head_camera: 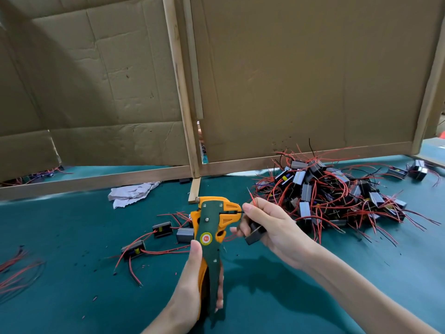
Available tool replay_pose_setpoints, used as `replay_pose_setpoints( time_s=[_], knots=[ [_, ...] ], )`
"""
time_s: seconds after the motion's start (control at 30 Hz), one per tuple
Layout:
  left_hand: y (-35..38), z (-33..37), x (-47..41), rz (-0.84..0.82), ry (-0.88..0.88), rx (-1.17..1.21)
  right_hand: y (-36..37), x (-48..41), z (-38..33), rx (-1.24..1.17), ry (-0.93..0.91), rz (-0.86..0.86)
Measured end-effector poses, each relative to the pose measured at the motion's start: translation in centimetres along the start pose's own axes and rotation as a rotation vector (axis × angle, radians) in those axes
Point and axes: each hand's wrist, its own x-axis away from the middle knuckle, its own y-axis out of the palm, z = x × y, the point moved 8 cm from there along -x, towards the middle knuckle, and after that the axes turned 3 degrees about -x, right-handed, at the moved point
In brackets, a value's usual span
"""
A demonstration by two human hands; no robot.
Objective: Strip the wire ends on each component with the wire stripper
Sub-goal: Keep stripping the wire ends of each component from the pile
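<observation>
The left hand is wrapped round the handles of the green and orange wire stripper, thumb lying up the face of the tool, which it holds upright above the middle of the table. The right hand curls round one dark component. Its thumb and forefinger pinch a thin black wire that runs into the orange head of the stripper. A red wire from the same component sticks up past the forefinger.

Toward the far right of the table lies a big heap of components, small dark blocks tangled in red and black leads. A few more sit apart near the far right corner. Left of the stripper three loose components lie flat on the cover with their red leads trailing. At the table's left side lies a bundle of loose red wires.

The table wears a teal cover, speckled with small dark and red scraps. A crumpled pale rag or paper lies near the far edge. Along that edge stand brown cardboard panels set in a light wooden frame, closing off the far side. More red wires show under the left panel.
</observation>
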Motion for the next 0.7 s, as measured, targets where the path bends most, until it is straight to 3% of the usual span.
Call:
replay_pose_setpoints(
  time_s=[0.13, 0.3, 0.4, 0.47, 0.53, 0.6, 0.7],
  knots=[
    [0.5, 1.1, -0.4, -0.058, 0.055, 0.05, -0.3, 0.0, -1.2, 0.062, -0.073, 0.052],
    [-1.9, 2.6, -0.8, 0.141, 0.193, 0.044, -2.2, -0.5, -7.9, 0.315, -0.409, 0.235],
    [-4.1, 3.6, -0.7, 0.296, 0.307, 0.051, -4.0, -1.3, -12.5, 0.644, -0.672, 0.362],
    [-5.4, 3.9, -0.8, 0.363, 0.36, 0.052, -5.9, -3.0, -13.6, 0.975, -0.714, 0.451],
    [-6.6, 4.1, -0.9, 0.414, 0.394, 0.061, -8.9, -5.7, -13.0, 1.305, -0.571, 0.559],
    [-7.8, 4.3, -1.1, 0.465, 0.418, 0.086, -12.7, -7.9, -11.1, 1.516, -0.247, 0.593],
    [-9.3, 4.4, -1.3, 0.52, 0.438, 0.124, -16.0, -8.9, -8.9, 1.415, 0.043, 0.607]
  ],
)
